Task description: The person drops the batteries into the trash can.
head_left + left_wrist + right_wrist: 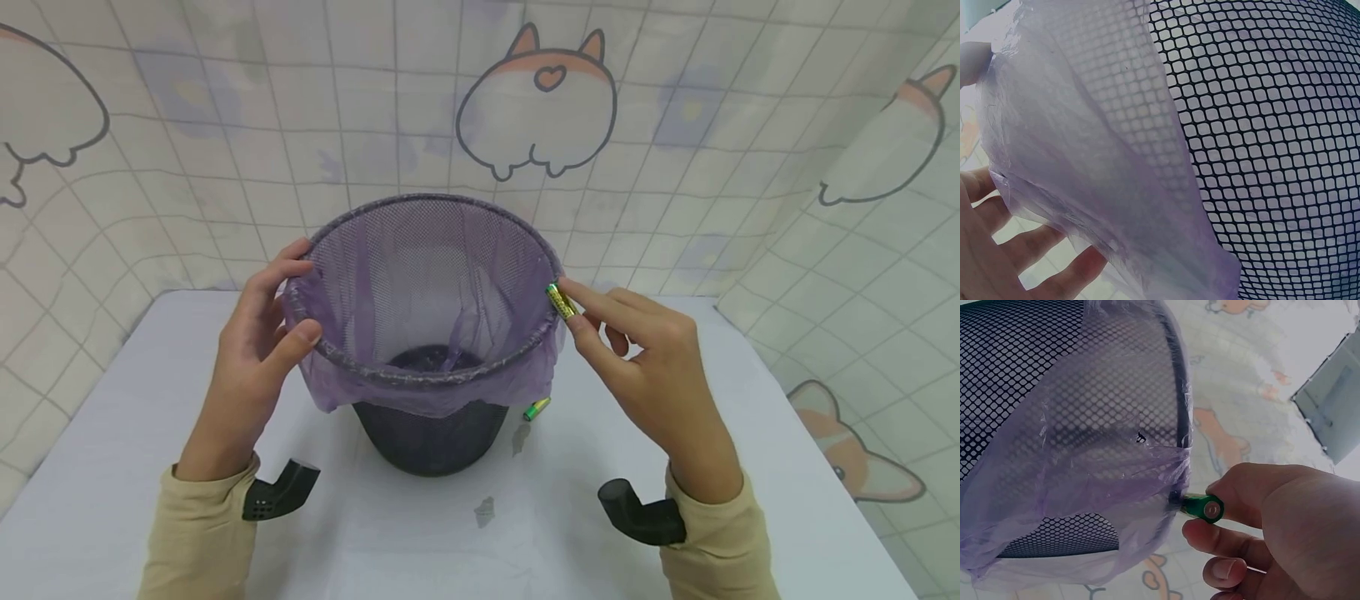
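Note:
A black mesh wastebasket [431, 442] stands upright, lined with a thin purple plastic bag [431, 398] folded over its rim. My left hand [258, 350] holds the rim at the left side, thumb over the near edge and fingers spread along the outside; in the left wrist view its fingers [1035, 247] lie against the bag. Between thumb and fingers my right hand [648, 358] pinches a green and gold battery [562, 302] right at the basket's right rim. The battery's round end [1212, 510] faces the right wrist camera. Another green battery [537, 408] lies on the table beside the basket.
The basket stands on a white-covered table [390, 550] with two small grey patches [484, 512] near its base. Behind and beside it hangs a tile-patterned cloth [390, 100] with cartoon animals. Black curved devices [641, 512] are worn at both wrists.

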